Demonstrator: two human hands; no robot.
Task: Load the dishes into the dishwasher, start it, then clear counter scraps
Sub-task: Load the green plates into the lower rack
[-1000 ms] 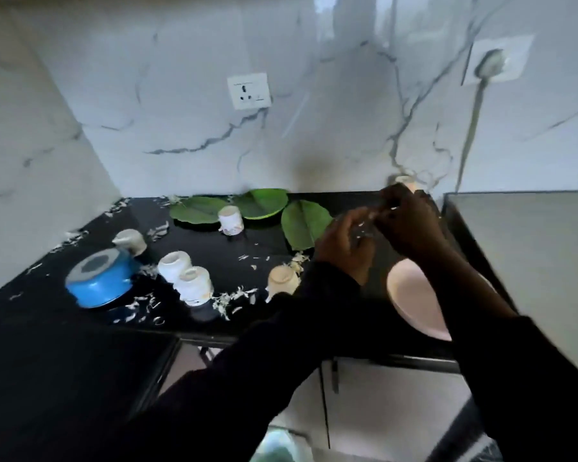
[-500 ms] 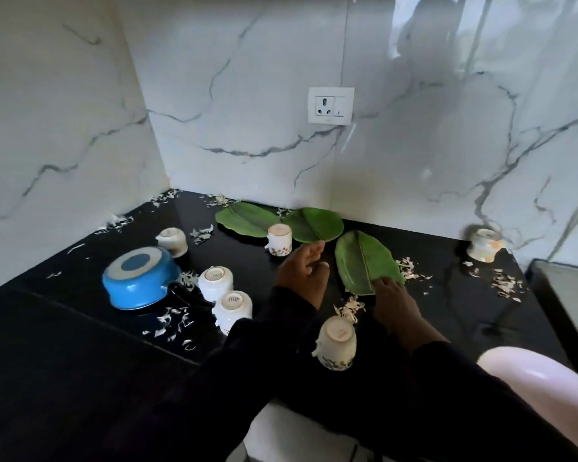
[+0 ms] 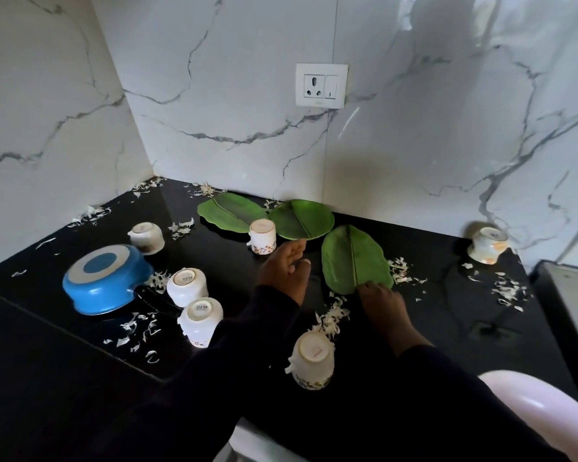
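Loading barely begun: upturned white cups (image 3: 187,285), blue saucepan (image 3: 106,283), green leaf-shaped plates (image 3: 356,260) and scraps (image 3: 329,320) sat on black tabletop (image 3: 447,315); right hand (image 3: 379,300) touched nearest plate's edge, grip unclear, left hand (image 3: 286,270) open, empty.

Glossy black stone table (image 3: 441,305); polished white marble-look wall (image 3: 414,145); shiny blue enamel pan (image 3: 104,281); glazed ceramic cups (image 3: 187,286); smooth green leaf-shaped plates (image 3: 354,258).

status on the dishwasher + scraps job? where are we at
Done: nothing visible; no dishwasher in view. In hand: right hand touches the near edge of the nearest leaf plate; left hand open beside it. Left: upturned cups, blue pan and white scraps all on the counter.
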